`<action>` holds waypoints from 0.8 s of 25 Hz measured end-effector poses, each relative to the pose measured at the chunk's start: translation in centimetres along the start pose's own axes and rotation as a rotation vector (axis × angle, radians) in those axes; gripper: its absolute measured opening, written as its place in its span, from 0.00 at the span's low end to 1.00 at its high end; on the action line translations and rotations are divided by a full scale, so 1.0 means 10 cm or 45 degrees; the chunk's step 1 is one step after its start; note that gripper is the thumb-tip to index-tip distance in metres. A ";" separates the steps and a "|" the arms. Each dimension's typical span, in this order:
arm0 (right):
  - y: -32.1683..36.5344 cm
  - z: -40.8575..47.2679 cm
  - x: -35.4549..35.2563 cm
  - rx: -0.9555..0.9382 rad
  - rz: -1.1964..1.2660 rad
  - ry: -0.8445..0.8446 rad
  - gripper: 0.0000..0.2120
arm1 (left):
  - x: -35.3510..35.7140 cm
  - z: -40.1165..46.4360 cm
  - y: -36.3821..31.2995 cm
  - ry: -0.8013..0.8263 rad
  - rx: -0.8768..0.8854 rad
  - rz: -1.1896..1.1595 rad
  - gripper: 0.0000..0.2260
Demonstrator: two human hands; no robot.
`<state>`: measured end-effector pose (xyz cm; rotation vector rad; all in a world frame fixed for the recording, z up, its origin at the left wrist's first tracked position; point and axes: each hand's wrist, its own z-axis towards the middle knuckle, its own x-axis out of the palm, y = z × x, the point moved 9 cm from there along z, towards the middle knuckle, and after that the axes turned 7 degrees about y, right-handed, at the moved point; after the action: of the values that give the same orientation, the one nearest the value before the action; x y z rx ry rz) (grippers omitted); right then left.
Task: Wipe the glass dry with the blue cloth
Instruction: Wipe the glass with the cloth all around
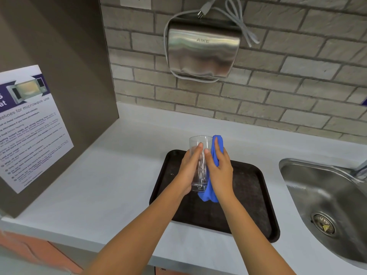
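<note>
The tall clear drinking glass (pixel 200 163) is standing upright above the far half of the dark brown rectangular plastic tray (pixel 256 195), and whether its base is touching the tray or hanging just over it cannot be told. In the head view, the left hand (pixel 188 169) is coming in from seven o'clock and wrapping the glass's left wall, fingers closed around it with the fingertips (pixel 200 145) showing near the rim. The right hand (pixel 220 171) is coming in from five o'clock, fingers closed on the bunched blue microfibre cloth (pixel 215 155) and pressing it against the glass's right wall; a tail of cloth is hanging below the base at six o'clock.

The risk, as I judge it, is lying in the wet, smooth wall: if the left grip is loosening while the right hand is rubbing, the glass could be twisting out and dropping onto the tray or the grey countertop (pixel 119 185). The steel sink (pixel 321 187) is sitting at three o'clock, well apart. The dangling tail could also be snagging under the base and tipping it
</note>
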<state>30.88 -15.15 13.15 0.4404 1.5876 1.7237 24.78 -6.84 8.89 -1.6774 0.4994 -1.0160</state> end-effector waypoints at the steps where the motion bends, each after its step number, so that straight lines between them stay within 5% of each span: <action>1: 0.04 -0.03 0.02 -0.053 -0.096 0.016 0.26 | 0.01 0.00 0.01 0.000 -0.009 -0.003 0.23; 4: 0.08 -0.14 0.10 -0.201 -0.240 0.060 0.23 | 0.02 0.02 -0.01 0.014 -0.017 0.002 0.24; 8: -0.12 -0.01 -0.05 0.071 0.181 0.013 0.16 | 0.02 -0.01 0.03 -0.020 -0.109 -0.140 0.19; 13: 0.22 -0.23 0.03 -0.200 -0.264 -0.043 0.18 | -0.02 0.04 -0.02 -0.036 -0.084 -0.118 0.28; 17: -0.01 -0.02 -0.04 0.180 0.405 0.055 0.16 | 0.05 0.01 0.03 0.038 -0.123 -0.306 0.28; 20: -0.16 -0.04 0.01 0.397 0.529 0.144 0.17 | 0.07 0.05 -0.05 0.034 -0.101 -0.412 0.27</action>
<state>31.04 -15.42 11.53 0.8919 1.9620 1.8262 25.47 -6.95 9.54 -1.8561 0.2927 -1.2662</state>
